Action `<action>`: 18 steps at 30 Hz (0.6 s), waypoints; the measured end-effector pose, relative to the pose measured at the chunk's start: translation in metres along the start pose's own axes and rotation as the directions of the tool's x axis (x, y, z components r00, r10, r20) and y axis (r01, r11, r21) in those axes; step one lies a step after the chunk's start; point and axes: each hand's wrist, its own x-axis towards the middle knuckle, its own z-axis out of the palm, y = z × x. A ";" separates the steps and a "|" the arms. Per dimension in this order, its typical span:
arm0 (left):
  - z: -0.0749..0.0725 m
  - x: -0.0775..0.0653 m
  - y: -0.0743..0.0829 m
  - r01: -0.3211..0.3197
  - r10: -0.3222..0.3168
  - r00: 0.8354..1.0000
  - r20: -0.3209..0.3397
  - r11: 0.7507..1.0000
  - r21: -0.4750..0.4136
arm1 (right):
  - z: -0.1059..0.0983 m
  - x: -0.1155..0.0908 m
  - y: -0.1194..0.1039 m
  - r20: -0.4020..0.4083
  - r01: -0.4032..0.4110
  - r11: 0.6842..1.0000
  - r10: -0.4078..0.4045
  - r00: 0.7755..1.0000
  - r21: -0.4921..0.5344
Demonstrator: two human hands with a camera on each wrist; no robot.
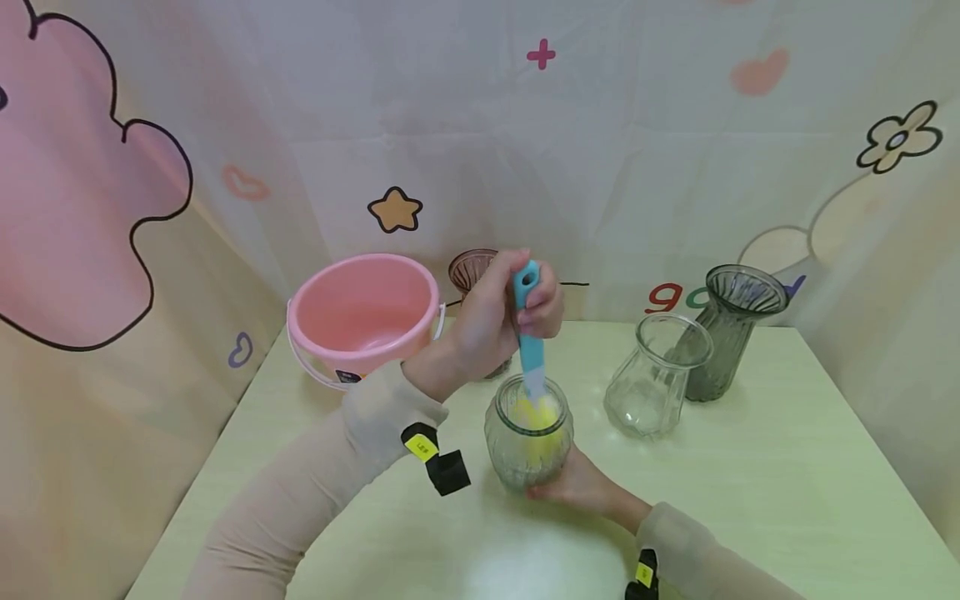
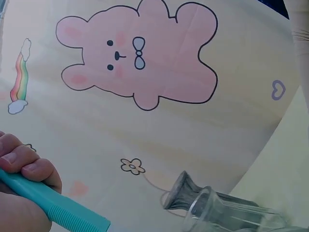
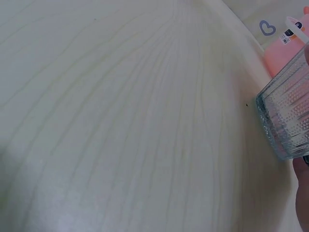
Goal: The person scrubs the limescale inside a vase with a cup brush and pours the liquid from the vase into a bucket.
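Observation:
My left hand grips the blue handle of a bottle brush, which stands nearly upright. The brush's yellow head is down inside a ribbed glass jar and shows blurred through the wall. Low on the jar's right side, my right hand holds it, its far fingers hidden behind the glass. In the left wrist view, fingers wrap round the turquoise handle. The right wrist view has the jar's textured base at its right edge, tilted in that view.
A pink bucket with a white handle stands at the back left. Behind my left hand is a brownish glass vase, partly hidden. To the right stand a clear glass vase and a dark grey one, before a printed curtain.

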 end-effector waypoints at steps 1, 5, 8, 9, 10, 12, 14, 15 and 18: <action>0.000 0.001 0.004 -0.006 0.006 1.000 -0.004 1.000 0.005 | 0.000 0.000 0.000 0.003 0.000 1.000 0.000 1.000 0.001; 0.003 0.007 0.025 -0.029 0.029 1.000 -0.003 0.999 0.018 | 0.001 0.000 -0.002 -0.001 -0.013 1.000 0.013 1.000 0.004; 0.007 0.011 0.046 -0.063 0.063 0.998 0.018 0.997 0.033 | 0.001 0.000 -0.003 -0.014 -0.034 0.999 0.034 0.999 -0.002; 0.009 0.012 0.053 -0.078 0.077 0.997 0.027 0.996 0.037 | 0.001 0.000 -0.003 -0.019 -0.041 0.999 0.041 0.999 -0.004; 0.011 0.013 0.060 -0.096 0.094 0.995 0.036 0.994 0.044 | 0.001 0.000 -0.003 -0.027 -0.052 0.999 0.052 0.998 -0.005; 0.015 0.015 0.073 -0.126 0.123 0.991 0.044 0.991 0.051 | 0.002 0.000 -0.003 -0.037 -0.056 0.998 0.056 0.998 -0.002; 0.017 0.015 0.085 -0.150 0.147 0.988 0.047 0.986 0.067 | 0.002 0.001 -0.003 -0.043 -0.055 0.998 0.056 0.998 0.007; 0.019 0.015 0.091 -0.161 0.158 0.986 0.042 0.983 0.082 | 0.002 0.001 -0.002 -0.046 -0.051 0.999 0.052 0.998 0.009; 0.019 0.013 0.104 -0.186 0.187 0.982 0.007 0.972 0.141 | 0.002 0.001 -0.001 -0.060 -0.041 0.999 0.041 0.997 0.010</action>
